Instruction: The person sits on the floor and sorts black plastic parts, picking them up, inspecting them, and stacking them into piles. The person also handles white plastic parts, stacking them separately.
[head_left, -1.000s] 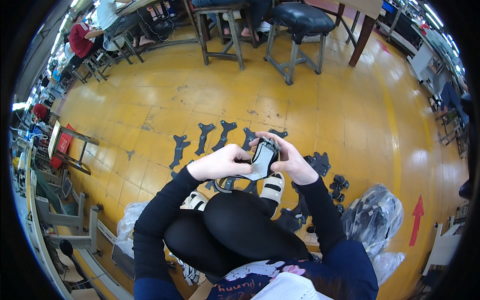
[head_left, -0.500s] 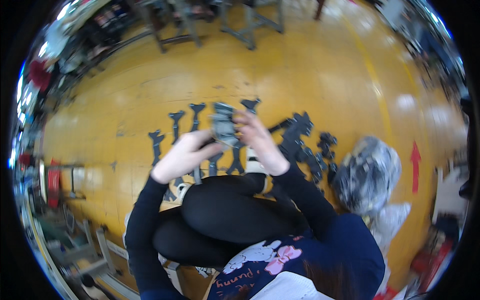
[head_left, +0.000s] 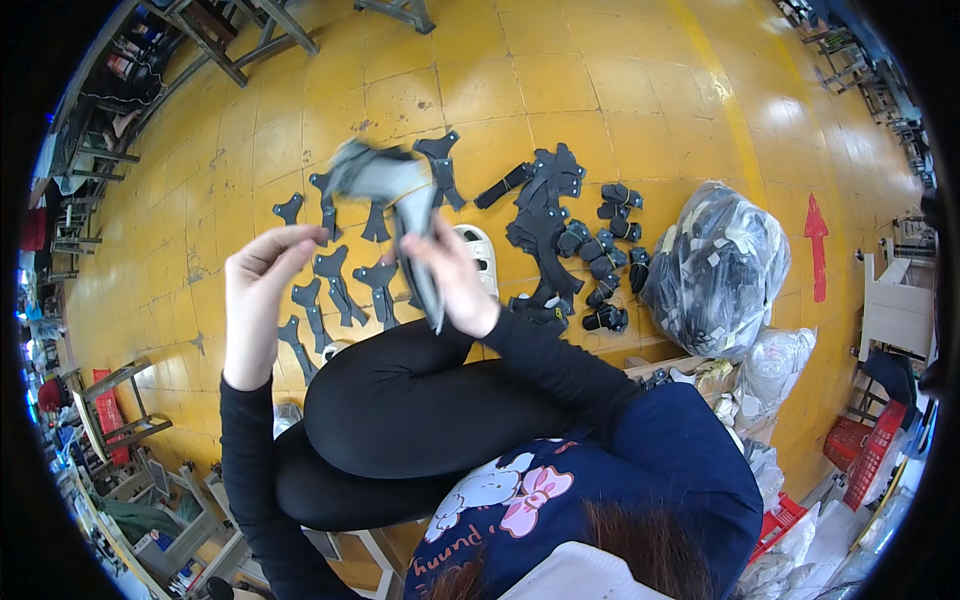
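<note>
- On the yellow tiled floor (head_left: 520, 80), black fork-ended pieces (head_left: 332, 264) lay in loose rows; right of them were a heap of dark pieces (head_left: 545, 235) and small strapped black bundles (head_left: 604, 252).
- Farther right sat a stuffed clear plastic bag (head_left: 718, 275), with a painted red arrow (head_left: 817, 245) beyond it.
- A blurred grey-and-black bundle (head_left: 403, 192), up in front of the person, blocked sight of some pieces; a cream clog (head_left: 481, 258) showed beside the right hand (head_left: 455, 285).
- That hand was clasped on the bundle's narrow stem.
- The left hand (head_left: 265, 280) was apart from it, raised, thumb and forefinger close; whether they pinched anything could not be told.
- The navy shirt (head_left: 680, 470) bore upside-down orange lettering near a pink bow print (head_left: 537, 500).
</note>
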